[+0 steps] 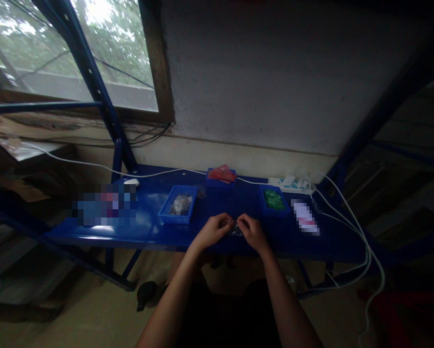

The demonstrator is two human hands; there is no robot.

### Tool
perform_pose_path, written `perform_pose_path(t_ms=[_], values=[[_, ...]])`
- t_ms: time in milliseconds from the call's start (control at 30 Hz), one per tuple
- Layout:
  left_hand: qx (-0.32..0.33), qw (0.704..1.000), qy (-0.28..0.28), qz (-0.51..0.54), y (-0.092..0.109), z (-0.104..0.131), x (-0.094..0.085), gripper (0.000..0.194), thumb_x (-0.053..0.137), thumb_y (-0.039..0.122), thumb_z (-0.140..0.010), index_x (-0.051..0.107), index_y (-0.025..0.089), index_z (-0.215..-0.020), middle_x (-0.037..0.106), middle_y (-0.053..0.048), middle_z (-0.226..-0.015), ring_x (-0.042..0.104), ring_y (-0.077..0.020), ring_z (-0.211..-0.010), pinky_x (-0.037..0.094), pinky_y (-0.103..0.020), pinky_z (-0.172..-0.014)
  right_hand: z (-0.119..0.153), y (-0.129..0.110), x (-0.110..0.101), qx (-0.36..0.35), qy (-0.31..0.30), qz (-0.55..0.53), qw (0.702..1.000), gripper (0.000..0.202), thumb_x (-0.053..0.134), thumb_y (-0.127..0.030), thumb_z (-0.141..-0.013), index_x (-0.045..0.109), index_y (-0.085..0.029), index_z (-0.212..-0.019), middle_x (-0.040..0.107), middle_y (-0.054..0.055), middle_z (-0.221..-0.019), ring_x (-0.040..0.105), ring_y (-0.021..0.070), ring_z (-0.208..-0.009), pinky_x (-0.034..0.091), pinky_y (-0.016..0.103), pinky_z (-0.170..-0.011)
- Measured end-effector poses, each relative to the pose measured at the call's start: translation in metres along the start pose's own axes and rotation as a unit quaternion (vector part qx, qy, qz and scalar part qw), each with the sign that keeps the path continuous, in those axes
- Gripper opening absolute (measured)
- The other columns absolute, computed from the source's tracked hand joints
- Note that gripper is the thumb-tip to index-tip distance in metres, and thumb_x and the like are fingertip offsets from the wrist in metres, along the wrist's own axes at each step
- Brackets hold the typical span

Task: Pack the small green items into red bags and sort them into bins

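Close together above the front of the blue table, both hands pinch a small clear plastic bag (236, 229). My left hand (216, 230) grips its left side with thumb and fingertips. On the other side, my right hand (252, 231) is closed on it as well. What the bag contains is too small and dark to make out. A blue tray (162, 215) with a heap of small clear packets (181, 205) lies to the left of my hands. To the right, another blue tray (262, 205) holds green packets (274, 199).
Behind my hands stands a blue box (220, 183) with red plastic strips (222, 173). A white power strip (291, 185) and white cables (347, 220) run along the back right. A white mouse-like object (131, 182) sits left; blurred items lie at both sides.
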State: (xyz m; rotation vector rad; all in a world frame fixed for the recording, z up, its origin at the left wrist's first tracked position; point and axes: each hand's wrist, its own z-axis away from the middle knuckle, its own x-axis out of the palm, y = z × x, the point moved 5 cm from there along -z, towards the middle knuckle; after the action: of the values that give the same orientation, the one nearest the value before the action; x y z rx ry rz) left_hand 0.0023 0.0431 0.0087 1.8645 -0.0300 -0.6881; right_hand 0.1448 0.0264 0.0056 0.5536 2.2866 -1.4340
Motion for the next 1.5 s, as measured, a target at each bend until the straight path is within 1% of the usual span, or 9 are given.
perform_pose_path(t_ms=[200,333,567,767,1167,1300,1500], values=[[-0.002,0.999,-0.010,-0.031,0.0029,0.0016,0.0002,0.015,0.048,0.024,-0.080,0.058,0.014,-0.078,0.056,0.002,-0.066,0.048,-0.0108,-0.061,0.035,-0.020,-0.058,-0.0002,-0.0040,0.0012,0.000,-0.012,0.006,1.000,0.017,0.046,-0.027,-0.083,0.053,-0.020,-0.070,0.057,0.000,-0.065,0.053,0.0147,-0.063,0.039,0.024,-0.061],[0.007,0.999,-0.020,-0.042,0.0037,0.0016,0.0004,0.014,0.046,0.022,-0.078,0.058,0.014,-0.076,0.055,0.003,-0.066,0.047,-0.0110,-0.061,0.034,-0.020,-0.058,0.0000,-0.0062,0.0026,0.004,-0.023,0.008,1.000,0.016,0.047,-0.027,-0.082,0.054,-0.020,-0.070,0.058,0.000,-0.066,0.055,0.0155,-0.064,0.039,0.025,-0.062],[0.009,0.999,-0.024,-0.048,0.0043,0.0015,0.0011,0.013,0.046,0.020,-0.078,0.057,0.014,-0.074,0.054,0.003,-0.064,0.047,-0.0112,-0.060,0.034,-0.020,-0.058,0.0004,-0.0070,0.0035,-0.014,-0.027,0.015,0.999,0.013,0.048,-0.023,-0.081,0.056,-0.020,-0.071,0.061,0.000,-0.068,0.056,0.0157,-0.066,0.040,0.025,-0.064],[0.008,0.998,-0.023,-0.057,0.0040,0.0015,0.0013,0.013,0.045,0.019,-0.076,0.056,0.015,-0.072,0.053,0.003,-0.063,0.047,-0.0112,-0.059,0.034,-0.021,-0.057,0.0005,-0.0078,0.0047,-0.017,-0.036,0.023,0.999,0.013,0.048,-0.022,-0.081,0.056,-0.020,-0.070,0.060,0.000,-0.065,0.055,0.0152,-0.063,0.040,0.025,-0.062],[-0.011,0.998,-0.025,-0.056,0.0006,0.0012,0.0028,0.009,0.049,0.020,-0.074,0.055,0.015,-0.070,0.050,0.004,-0.061,0.046,-0.0109,-0.060,0.032,-0.021,-0.056,0.0012,-0.0067,0.0074,-0.017,-0.050,0.024,0.998,0.014,0.049,-0.022,-0.081,0.057,-0.020,-0.070,0.061,0.000,-0.066,0.056,0.0154,-0.064,0.040,0.025,-0.063],[-0.011,0.999,-0.018,-0.044,0.0010,0.0012,0.0024,0.013,0.047,0.023,-0.077,0.056,0.014,-0.073,0.053,0.003,-0.063,0.047,-0.0114,-0.061,0.034,-0.021,-0.058,0.0006,-0.0072,0.0043,-0.016,-0.033,0.020,0.999,0.014,0.048,-0.022,-0.081,0.056,-0.020,-0.070,0.061,0.000,-0.067,0.056,0.0156,-0.066,0.041,0.025,-0.065],[-0.010,0.999,-0.020,-0.027,0.0020,0.0017,0.0016,0.021,0.046,0.031,-0.083,0.057,0.015,-0.076,0.055,0.002,-0.066,0.047,-0.0115,-0.061,0.035,-0.020,-0.057,0.0004,-0.0088,0.0007,-0.011,-0.022,0.003,1.000,0.016,0.046,-0.025,-0.083,0.054,-0.020,-0.070,0.058,-0.001,-0.066,0.053,0.0145,-0.062,0.040,0.024,-0.062]])
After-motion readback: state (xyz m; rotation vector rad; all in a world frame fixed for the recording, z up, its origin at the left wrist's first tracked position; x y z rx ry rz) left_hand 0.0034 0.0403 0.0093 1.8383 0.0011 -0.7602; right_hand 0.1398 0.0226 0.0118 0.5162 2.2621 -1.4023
